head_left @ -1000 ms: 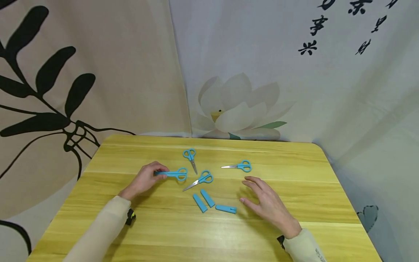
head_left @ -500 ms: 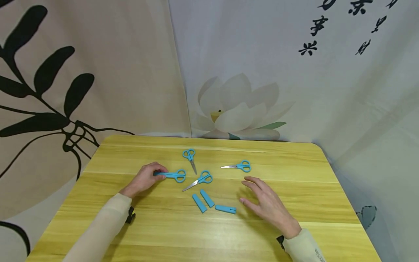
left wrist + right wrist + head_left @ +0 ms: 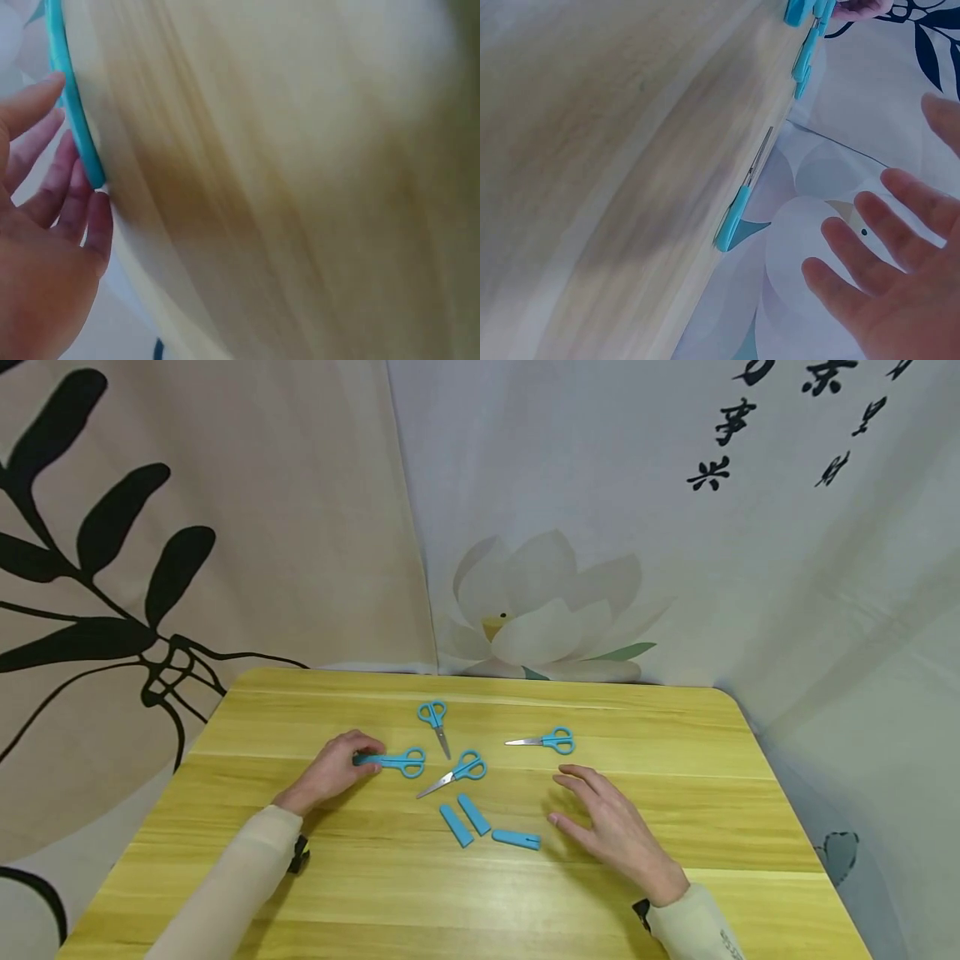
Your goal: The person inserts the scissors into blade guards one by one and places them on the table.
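Scissors (image 3: 393, 762) held in L grip (image 3: 333, 768), R grip (image 3: 618, 831) wide, 5 digits (image 3: 838, 286) in R-wrist cam only

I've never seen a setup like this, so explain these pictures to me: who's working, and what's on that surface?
There's no machine here: a person works bare-handed. The wide picture comes from a camera worn on the head, the two close ones from cameras on the left and right wrists. On the wooden table lie three bare-bladed scissors and three loose blue covers. The left hand holds a fourth, covered pair of scissors. The right hand holds nothing.
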The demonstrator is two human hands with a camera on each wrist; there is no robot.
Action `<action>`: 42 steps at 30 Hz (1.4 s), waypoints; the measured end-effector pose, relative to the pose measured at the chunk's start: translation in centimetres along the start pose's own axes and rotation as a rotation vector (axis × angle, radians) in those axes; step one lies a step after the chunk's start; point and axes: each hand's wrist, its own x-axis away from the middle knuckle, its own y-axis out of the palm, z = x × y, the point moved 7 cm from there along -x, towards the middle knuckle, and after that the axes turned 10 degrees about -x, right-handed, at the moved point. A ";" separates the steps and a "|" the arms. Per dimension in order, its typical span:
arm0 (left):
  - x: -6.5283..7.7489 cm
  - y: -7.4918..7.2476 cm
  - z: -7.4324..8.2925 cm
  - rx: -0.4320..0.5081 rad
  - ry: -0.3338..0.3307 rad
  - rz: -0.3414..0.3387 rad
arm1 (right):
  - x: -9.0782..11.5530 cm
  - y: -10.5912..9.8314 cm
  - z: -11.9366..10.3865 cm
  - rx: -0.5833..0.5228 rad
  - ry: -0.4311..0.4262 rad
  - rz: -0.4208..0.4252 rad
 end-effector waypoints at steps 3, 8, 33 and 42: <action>0.5 -0.2 0.7 -0.033 0.012 0.015 | -0.2 0.0 0.1 -0.001 -0.009 0.003; 1.7 -0.5 2.3 -0.069 0.042 0.050 | -0.8 -0.1 0.4 -0.003 -0.020 0.001; 7.4 -0.7 8.1 -0.111 0.144 0.108 | -6.6 -0.3 5.9 -0.145 0.170 -0.105; 8.9 -0.8 9.1 -0.130 0.160 0.139 | -8.3 0.9 7.8 -0.207 0.186 -0.179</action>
